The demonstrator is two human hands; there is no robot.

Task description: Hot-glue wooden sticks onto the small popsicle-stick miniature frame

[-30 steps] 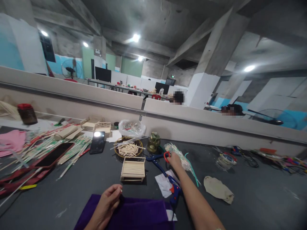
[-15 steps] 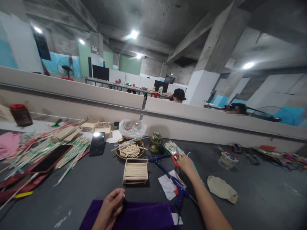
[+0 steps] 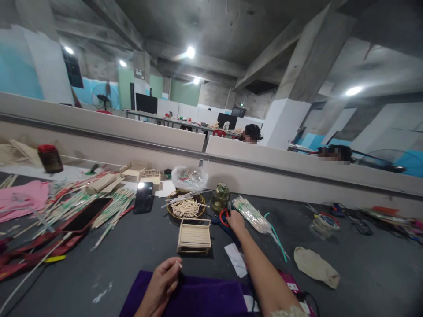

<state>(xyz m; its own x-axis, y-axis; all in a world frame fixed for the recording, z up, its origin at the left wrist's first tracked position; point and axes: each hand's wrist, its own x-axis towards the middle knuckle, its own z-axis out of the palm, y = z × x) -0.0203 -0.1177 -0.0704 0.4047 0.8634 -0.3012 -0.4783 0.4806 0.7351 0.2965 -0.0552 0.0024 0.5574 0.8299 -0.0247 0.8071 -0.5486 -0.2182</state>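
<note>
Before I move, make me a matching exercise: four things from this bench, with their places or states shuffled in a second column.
Things
1. metal scissors with red-orange handles
2. small slatted frame of pale sticks
3. purple cloth
4. round woven basket

Places or states
A. partly hidden by the left hand in this view
B. filled with short pale sticks
C. at the fingers of the right hand
D. standing on the dark table, between basket and cloth

Pairs: 1-C, 2-D, 3-A, 4-B
</note>
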